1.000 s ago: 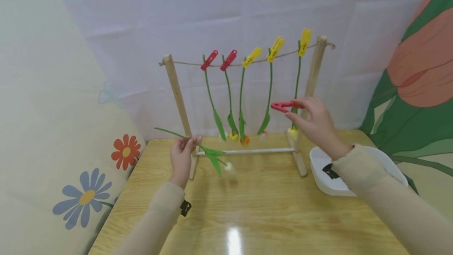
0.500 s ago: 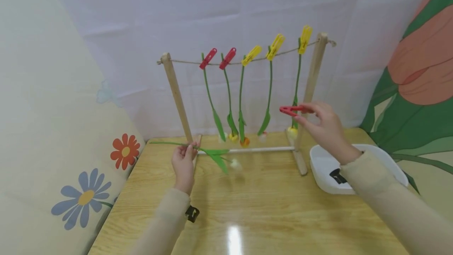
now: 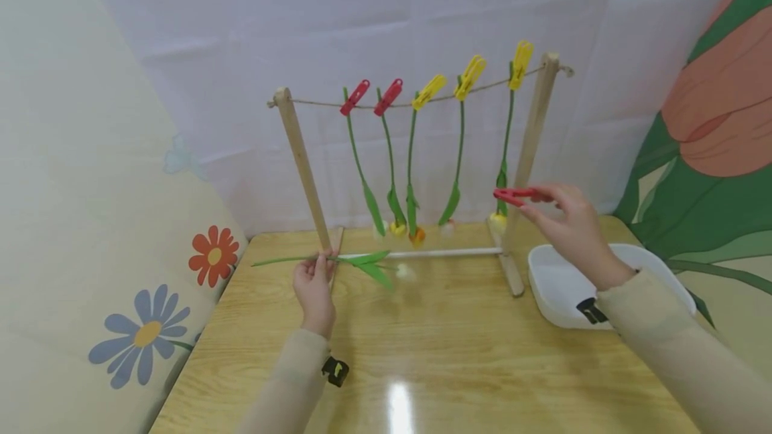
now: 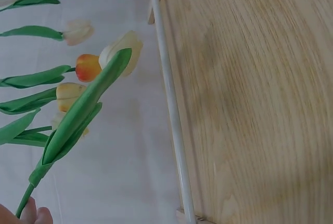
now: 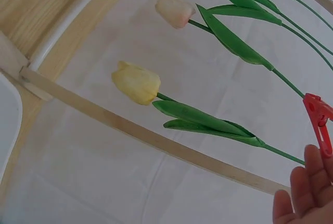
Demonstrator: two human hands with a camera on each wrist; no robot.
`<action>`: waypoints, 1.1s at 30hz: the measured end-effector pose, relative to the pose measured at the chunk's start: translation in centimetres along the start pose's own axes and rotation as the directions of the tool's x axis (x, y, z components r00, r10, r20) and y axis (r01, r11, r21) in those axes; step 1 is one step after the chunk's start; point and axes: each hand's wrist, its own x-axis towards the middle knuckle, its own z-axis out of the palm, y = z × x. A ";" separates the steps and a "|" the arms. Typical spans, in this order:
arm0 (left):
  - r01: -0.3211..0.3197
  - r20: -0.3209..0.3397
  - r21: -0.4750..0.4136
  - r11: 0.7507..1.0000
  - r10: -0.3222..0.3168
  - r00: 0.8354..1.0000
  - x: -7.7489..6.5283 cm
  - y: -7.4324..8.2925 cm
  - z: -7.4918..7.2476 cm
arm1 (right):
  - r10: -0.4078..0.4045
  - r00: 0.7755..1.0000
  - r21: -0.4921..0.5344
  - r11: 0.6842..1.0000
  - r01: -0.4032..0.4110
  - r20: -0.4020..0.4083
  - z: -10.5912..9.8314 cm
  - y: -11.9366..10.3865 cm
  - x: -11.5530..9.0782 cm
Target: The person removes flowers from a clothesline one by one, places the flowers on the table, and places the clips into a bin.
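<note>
My left hand (image 3: 315, 293) pinches the green stem of a white tulip (image 3: 368, 264) beside the rack's left post. The tulip lies almost level, its bare stem end to the left; in the left wrist view its pale bloom (image 4: 130, 52) shows behind a long leaf. Near the rack's right post, my right hand (image 3: 569, 230) holds a red clothespin (image 3: 512, 195) between thumb and fingers, its nose towards the left. Several tulips hang bloom-down from a cord, clipped by red clothespins (image 3: 388, 97) on the left and yellow clothespins (image 3: 469, 78) on the right.
The wooden rack has a left post (image 3: 303, 169), a right post (image 3: 537, 126) and a white crossbar (image 3: 443, 254) low down. A white basin (image 3: 545, 300) stands on the table (image 3: 458, 367) at the right, partly under my forearm. White cloth (image 3: 338, 25) hangs behind.
My right hand has moved right and slightly down with the red clothespin. My left hand has shifted slightly right and down, and the tulip has turned closer to level.
</note>
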 end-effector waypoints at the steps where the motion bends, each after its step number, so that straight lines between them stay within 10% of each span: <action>1: 0.008 -0.002 -0.009 1.000 -0.008 1.000 -0.1 -0.1 0.0 | 0.000 1.000 0.002 1.000 0.000 -0.005 -0.1 0.1 -0.1; 33: 0.131 -0.017 -0.077 0.988 -0.132 0.991 -2.4 -3.6 0.7 | 0.076 0.997 -0.061 0.995 -0.075 0.018 -1.1 2.7 -3.3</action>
